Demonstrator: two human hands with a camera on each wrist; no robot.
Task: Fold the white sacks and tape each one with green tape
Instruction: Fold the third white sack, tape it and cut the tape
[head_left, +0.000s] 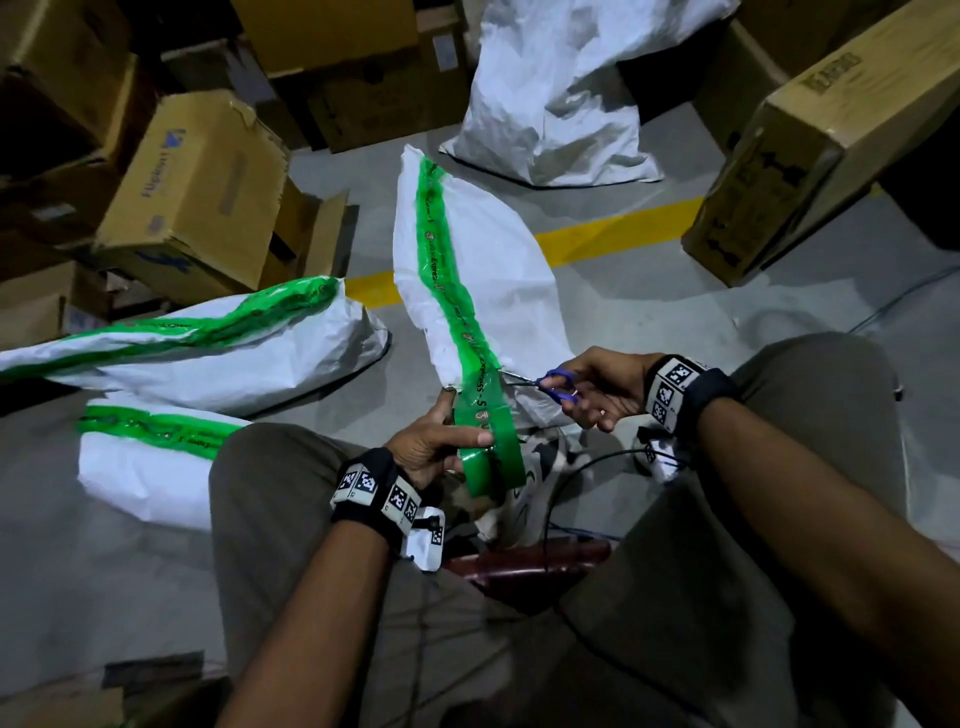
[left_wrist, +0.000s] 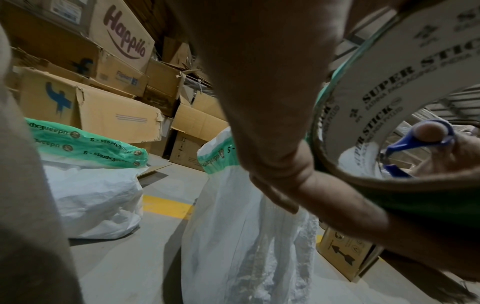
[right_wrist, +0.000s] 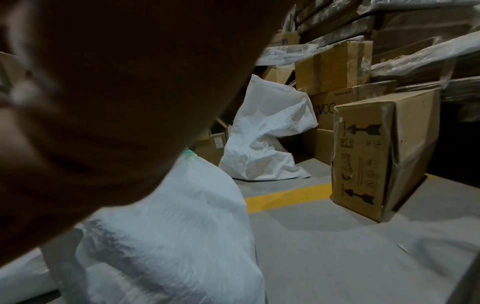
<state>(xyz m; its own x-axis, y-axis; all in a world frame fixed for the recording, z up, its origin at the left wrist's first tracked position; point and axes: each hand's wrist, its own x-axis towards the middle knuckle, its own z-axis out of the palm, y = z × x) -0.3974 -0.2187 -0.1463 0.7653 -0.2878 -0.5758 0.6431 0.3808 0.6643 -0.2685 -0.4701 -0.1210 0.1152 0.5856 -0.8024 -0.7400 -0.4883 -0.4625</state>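
Note:
A folded white sack (head_left: 498, 270) lies on the floor in front of me with a strip of green tape (head_left: 441, 260) along its left edge. The strip runs down to a green tape roll (head_left: 491, 457), which my left hand (head_left: 441, 447) grips just below the sack's near end. My right hand (head_left: 597, 387) holds blue-handled scissors (head_left: 556, 384), blades at the tape between sack and roll. In the left wrist view the roll's cardboard core (left_wrist: 389, 86) and the scissors' handle (left_wrist: 420, 139) show. Two taped sacks (head_left: 208, 343) (head_left: 150, 457) lie to my left.
An untaped white sack (head_left: 561, 88) leans against boxes at the back. Cardboard boxes (head_left: 197, 192) crowd the left and back; a long box (head_left: 810, 140) stands at the right. A yellow floor line (head_left: 613, 234) crosses behind the sack. Cables (head_left: 571, 467) trail between my knees.

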